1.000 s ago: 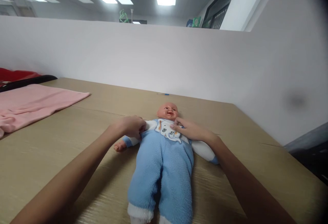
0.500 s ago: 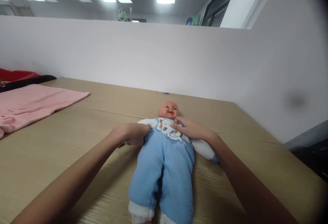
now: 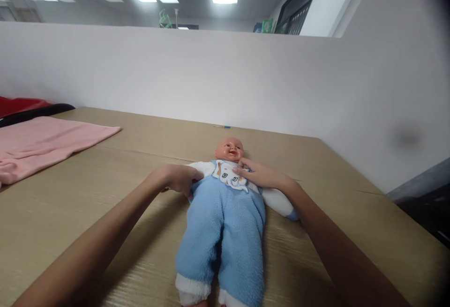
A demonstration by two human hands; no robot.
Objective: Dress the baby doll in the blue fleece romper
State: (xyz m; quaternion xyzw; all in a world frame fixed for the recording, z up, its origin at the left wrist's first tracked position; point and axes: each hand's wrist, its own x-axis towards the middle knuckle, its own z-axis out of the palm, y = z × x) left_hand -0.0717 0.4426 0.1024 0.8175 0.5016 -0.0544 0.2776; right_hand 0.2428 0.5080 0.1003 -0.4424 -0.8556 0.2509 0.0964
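Hands [image 3: 181, 179] [image 3: 262, 175], two, on one blue-trousered doll [image 3: 227, 201]

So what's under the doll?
The doll lies on the table. It covers the spot right beneath, so I can't see whether anything else is there.

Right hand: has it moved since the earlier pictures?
No, not noticeably. Judged against the table's far right corner, the right hand keeps its place at the doll's chest; only the view shifts slightly.
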